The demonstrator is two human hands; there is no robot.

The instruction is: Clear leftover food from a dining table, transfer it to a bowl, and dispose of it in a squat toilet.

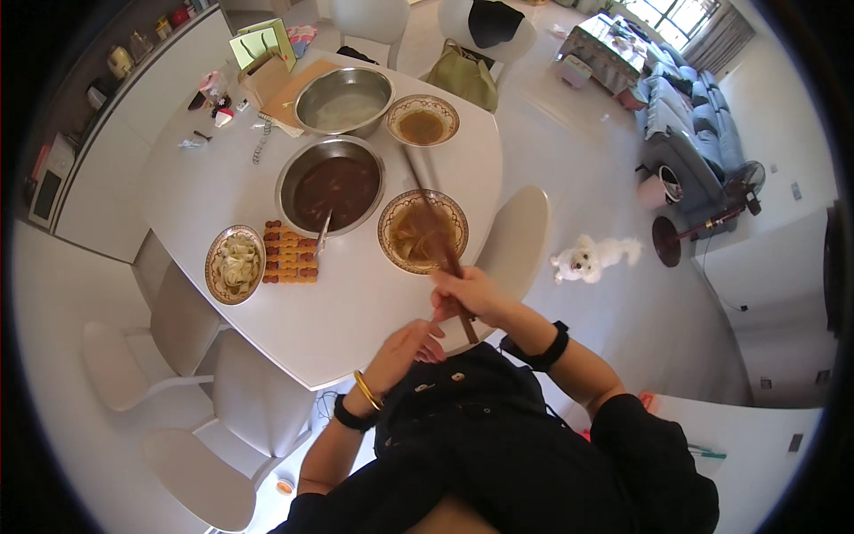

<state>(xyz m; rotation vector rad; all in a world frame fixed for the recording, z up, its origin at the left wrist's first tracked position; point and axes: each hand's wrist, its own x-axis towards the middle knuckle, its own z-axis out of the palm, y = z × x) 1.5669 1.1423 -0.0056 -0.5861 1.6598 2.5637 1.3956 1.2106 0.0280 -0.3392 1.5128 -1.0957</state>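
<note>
My right hand (471,295) is closed around long brown chopsticks (433,230), which are smeared by motion. They slant up over a brown-patterned bowl (383,242) of yellowish-brown food; whether the tips touch anything I cannot tell. By the table's near edge, my left hand (411,352) is close to the chopsticks' lower ends, its fingers loosely stretched out with nothing visible in them. Left of that bowl stands a steel basin (281,196) of dark reddish-brown liquid, a spoon handle (325,233) leaning out of it. Farther back is a patterned bowl (392,117) of brown liquid.
Another steel basin (299,104) holds cloudy liquid. A patterned bowl (211,278) of pale food stands beside an orange-brown slatted mat (291,264) at left. Paper bags (266,76) occupy the far corner. White chairs (520,236) ring the table; a white dog (587,260) is on the floor at right.
</note>
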